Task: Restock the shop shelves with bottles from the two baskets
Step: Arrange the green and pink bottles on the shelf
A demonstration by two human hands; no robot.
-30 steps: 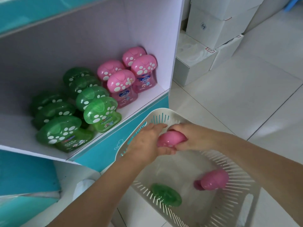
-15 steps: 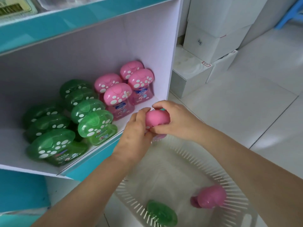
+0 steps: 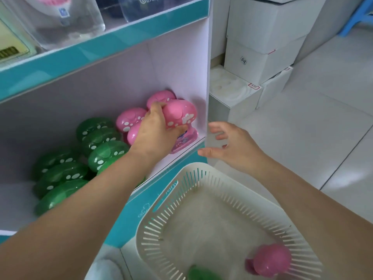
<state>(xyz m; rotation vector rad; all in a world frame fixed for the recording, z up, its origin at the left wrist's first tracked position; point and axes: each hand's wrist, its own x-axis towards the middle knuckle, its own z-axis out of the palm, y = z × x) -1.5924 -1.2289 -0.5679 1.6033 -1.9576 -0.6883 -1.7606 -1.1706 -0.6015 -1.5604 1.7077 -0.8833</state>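
Observation:
My left hand (image 3: 155,128) grips a pink bottle (image 3: 180,118) by its spotted cap, at the front right corner of the white shelf (image 3: 193,144), among other pink bottles (image 3: 129,120). Green bottles (image 3: 105,152) with spotted caps stand to the left on the same shelf, partly behind my left forearm. My right hand (image 3: 232,144) hovers off the shelf's right edge with its fingers spread, holding nothing. Below it stands a white slotted basket (image 3: 181,188) with one pink bottle (image 3: 270,261) and one green bottle (image 3: 199,272) lying in it.
White cartons (image 3: 264,57) are stacked on the tiled floor right of the shelf unit. The shelf above holds clear plastic packages (image 3: 66,21). A blue stool leg (image 3: 355,19) shows at the top right. Tiled floor (image 3: 312,128) stretches to the right.
Both hands lifted the pink bottle out of the basket toward the shelf. My left hand now has it on the shelf alone; my right hand has let go and drawn away.

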